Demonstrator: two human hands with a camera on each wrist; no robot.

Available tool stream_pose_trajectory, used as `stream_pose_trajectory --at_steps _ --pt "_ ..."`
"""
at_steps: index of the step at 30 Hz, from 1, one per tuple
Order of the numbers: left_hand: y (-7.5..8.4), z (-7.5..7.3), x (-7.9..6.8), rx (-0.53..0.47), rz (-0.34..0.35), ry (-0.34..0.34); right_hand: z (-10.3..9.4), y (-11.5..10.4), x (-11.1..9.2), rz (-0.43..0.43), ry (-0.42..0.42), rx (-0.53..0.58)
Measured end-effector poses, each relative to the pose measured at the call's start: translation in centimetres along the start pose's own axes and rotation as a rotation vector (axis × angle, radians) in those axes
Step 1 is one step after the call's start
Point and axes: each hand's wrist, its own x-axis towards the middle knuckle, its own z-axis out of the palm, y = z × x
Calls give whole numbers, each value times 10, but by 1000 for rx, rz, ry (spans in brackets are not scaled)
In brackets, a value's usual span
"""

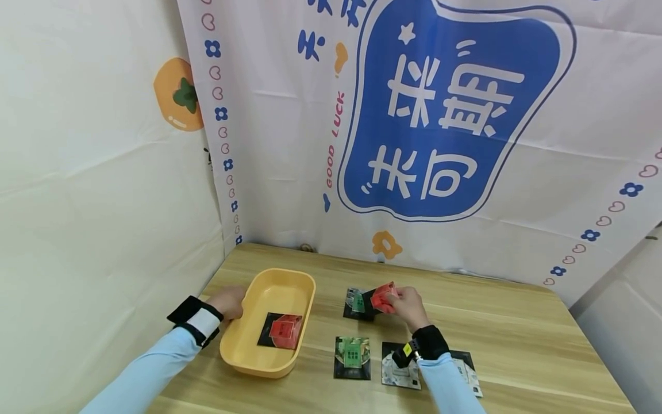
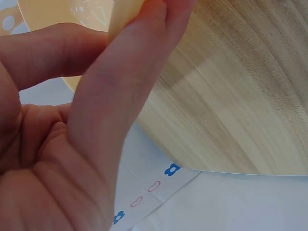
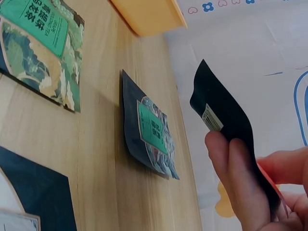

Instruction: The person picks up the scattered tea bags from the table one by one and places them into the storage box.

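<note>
My left hand (image 1: pixel 227 302) grips the left rim of a yellow oblong tub (image 1: pixel 279 290); in the left wrist view, thumb and finger pinch the tub's edge (image 2: pixel 124 17). Inside the tub lies a red-and-black tea packet (image 1: pixel 284 330). My right hand (image 1: pixel 410 306) pinches another red-and-black tea packet (image 1: pixel 384 297) above the table. The right wrist view shows that packet's black back (image 3: pixel 224 108) with a small barcode label, fingers on one side and thumb on the other. Just left of it is a black packet with a green label (image 1: pixel 355 302), partly overlapped in the head view.
Nearer the front lie a green-labelled packet (image 1: pixel 353 357) and two black-and-white packets (image 1: pixel 398 376) (image 1: pixel 468 371), partly hidden by my right wrist and sleeve. A printed white cloth (image 1: pixel 289 172) hangs behind the wooden table (image 1: pixel 517 333), and a white wall (image 1: pixel 103 172) stands at left.
</note>
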Motion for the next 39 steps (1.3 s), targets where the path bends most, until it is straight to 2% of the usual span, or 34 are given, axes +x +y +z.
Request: stream_pose_trajectory --at_steps 23,33,39 --pt "1 -1 -4 -16 6 0 13 -8 -6 -32 -21 54" --pt "2 -2 -1 25 6 5 19 -12 -10 -37 -42 76" --pt "-3 2 -1 18 56 28 20 -15 -9 -37 -35 42"
